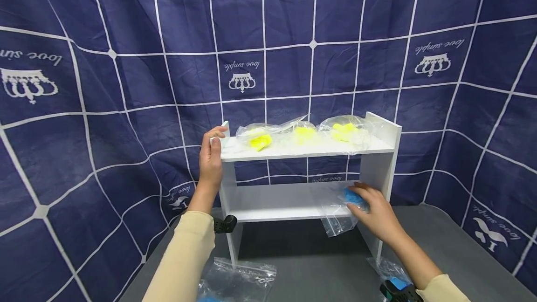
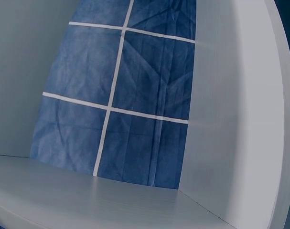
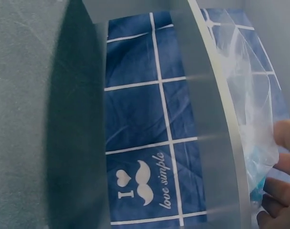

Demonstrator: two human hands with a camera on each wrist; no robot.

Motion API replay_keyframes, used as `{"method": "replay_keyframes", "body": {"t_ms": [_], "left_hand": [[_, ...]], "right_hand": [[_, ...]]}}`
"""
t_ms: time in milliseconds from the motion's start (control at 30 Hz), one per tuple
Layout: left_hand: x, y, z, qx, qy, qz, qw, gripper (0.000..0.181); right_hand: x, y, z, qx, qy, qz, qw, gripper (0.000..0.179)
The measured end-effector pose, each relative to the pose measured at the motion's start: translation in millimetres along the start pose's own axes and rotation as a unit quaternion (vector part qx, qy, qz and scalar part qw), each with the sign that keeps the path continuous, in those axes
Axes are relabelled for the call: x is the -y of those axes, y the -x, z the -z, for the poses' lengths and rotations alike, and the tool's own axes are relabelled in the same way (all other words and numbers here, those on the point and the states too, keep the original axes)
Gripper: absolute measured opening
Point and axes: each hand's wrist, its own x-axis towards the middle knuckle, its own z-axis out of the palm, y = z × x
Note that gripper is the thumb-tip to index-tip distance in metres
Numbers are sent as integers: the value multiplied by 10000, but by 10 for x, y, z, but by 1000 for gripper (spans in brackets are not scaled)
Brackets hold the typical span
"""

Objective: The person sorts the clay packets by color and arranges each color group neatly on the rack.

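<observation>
My right hand [image 1: 375,211] grips a clear zip bag [image 1: 337,225] with a blue item [image 1: 354,197] inside, at the right end of the lower shelf board [image 1: 277,199]. The bag's zip end hangs over the board's front edge. In the right wrist view, the fingers [image 3: 281,191] curl against the bag [image 3: 252,114], its blue content low down. My left hand [image 1: 209,162] holds the top of the white shelf unit's left side panel [image 1: 228,190], fingers bent over its edge. The left wrist view shows shelf panels but no hand.
On the top board [image 1: 289,152] lie three clear bags with yellow items, one on the left [image 1: 261,142]. A zip bag [image 1: 241,278] lies on the dark tabletop at front left, another bag with a blue item [image 1: 398,283] by my right wrist. A blue curtain [image 1: 285,73] hangs behind.
</observation>
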Motion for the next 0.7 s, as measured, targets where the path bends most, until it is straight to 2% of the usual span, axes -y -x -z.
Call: {"method": "replay_keyframes", "body": {"t_ms": [200,367,567,700], "left_hand": [[46,-15,-10,7,124,-209,9997,26],[26,-10,-4,-29,50,-167,9998,24],[25,-9,-4,-7,9,-134,9999,25],[33,-13,1,4,-14,-151,9999,27]], "right_hand": [[48,133,79,-147,-62,167,9997,43],[71,236,187,-202,-22,235,9995,43],[39,403,348,-297,336,377,9983,36],[-9,546,442,8,305,512,9982,37]]}}
